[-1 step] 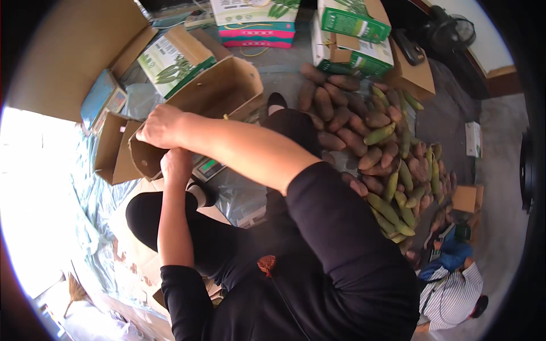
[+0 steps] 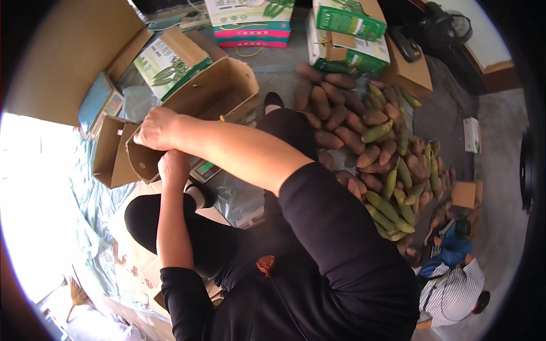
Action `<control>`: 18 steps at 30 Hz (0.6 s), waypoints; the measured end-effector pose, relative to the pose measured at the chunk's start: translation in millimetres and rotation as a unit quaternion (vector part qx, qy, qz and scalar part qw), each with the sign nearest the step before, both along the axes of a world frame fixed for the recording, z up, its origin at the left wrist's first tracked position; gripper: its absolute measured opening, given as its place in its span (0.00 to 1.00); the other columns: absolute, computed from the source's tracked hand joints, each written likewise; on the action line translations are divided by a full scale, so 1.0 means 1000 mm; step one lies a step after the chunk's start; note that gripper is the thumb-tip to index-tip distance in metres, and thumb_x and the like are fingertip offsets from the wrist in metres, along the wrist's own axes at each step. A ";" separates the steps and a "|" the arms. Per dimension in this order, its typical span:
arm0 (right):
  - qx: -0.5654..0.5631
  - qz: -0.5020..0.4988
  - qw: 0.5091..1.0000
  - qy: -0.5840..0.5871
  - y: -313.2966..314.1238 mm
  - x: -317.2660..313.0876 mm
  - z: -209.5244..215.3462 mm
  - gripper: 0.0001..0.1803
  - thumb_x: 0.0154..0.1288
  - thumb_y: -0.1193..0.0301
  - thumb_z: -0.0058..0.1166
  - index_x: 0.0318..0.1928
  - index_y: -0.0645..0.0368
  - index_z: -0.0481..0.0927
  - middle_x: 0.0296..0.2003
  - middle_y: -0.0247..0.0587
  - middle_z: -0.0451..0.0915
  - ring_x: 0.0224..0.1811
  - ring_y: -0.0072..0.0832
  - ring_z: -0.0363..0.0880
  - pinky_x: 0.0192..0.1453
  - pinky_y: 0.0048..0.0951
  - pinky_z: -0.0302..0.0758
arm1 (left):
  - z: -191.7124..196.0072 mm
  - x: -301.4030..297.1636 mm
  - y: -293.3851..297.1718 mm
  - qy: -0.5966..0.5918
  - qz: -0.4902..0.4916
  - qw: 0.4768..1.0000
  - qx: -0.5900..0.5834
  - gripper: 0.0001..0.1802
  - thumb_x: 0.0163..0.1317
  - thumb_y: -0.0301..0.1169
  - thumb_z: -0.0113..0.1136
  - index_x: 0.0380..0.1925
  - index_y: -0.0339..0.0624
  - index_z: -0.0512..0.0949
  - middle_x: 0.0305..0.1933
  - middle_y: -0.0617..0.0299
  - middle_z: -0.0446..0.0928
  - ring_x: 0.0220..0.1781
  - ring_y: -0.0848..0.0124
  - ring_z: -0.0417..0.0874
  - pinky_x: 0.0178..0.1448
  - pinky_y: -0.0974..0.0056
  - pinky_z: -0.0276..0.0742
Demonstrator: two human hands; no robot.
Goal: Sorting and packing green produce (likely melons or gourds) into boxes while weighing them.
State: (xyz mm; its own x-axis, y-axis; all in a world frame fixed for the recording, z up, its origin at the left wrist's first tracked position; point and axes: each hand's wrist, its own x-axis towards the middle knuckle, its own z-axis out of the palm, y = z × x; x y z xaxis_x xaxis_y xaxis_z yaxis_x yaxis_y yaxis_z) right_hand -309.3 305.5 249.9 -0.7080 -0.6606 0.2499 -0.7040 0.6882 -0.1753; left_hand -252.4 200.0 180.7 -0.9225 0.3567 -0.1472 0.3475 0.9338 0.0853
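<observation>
An open cardboard box (image 2: 227, 85) stands tilted in front of me, its inside bare brown board. At its left end my right hand (image 2: 156, 129) is closed over the top edge, by a raised end flap (image 2: 141, 160). My left hand (image 2: 173, 166) is just below it, fingers curled in at the box's near corner. Part of its fingertips is hidden behind the board. Under the near side of the box, a scale (image 2: 205, 169) with a lit green display shows between my arms. My right forearm crosses in front of the box and covers some of its near wall.
A large heap of long reddish-brown and green vegetables (image 2: 369, 136) lies at the right. Printed cartons (image 2: 170, 59) and stacked green-white boxes (image 2: 350, 48) stand at the back. A black fan (image 2: 446, 25) is far right. A person in a striped shirt (image 2: 455, 292) bends at the lower right.
The whole view has shifted very slightly, so most things sit a little further left. Both hands stay at the same end of the box.
</observation>
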 end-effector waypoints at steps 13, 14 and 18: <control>0.079 -0.165 0.971 -0.157 0.003 0.002 -0.016 0.12 0.58 0.70 0.48 0.35 0.52 0.85 0.39 0.37 0.84 0.41 0.29 0.83 0.39 0.33 0.79 | 0.012 0.004 0.003 -0.022 0.025 0.999 -0.014 0.10 0.57 0.35 0.55 0.35 0.45 0.78 0.30 0.49 0.80 0.36 0.51 0.81 0.40 0.51 0.76; 0.054 -0.161 0.973 -0.156 0.019 -0.001 -0.019 0.12 0.57 0.70 0.47 0.35 0.53 0.85 0.37 0.39 0.84 0.42 0.32 0.83 0.40 0.34 0.79 | 0.019 0.007 0.009 -0.011 -0.003 1.000 0.024 0.09 0.57 0.34 0.54 0.36 0.47 0.78 0.31 0.49 0.80 0.36 0.51 0.81 0.40 0.51 0.76; -0.011 -0.166 0.977 -0.133 0.087 0.009 -0.001 0.09 0.53 0.68 0.51 0.34 0.48 0.84 0.32 0.40 0.83 0.39 0.38 0.82 0.39 0.39 0.77 | 0.011 0.005 0.010 0.012 -0.034 0.998 0.046 0.11 0.54 0.31 0.57 0.39 0.50 0.78 0.33 0.50 0.80 0.38 0.52 0.81 0.41 0.52 0.76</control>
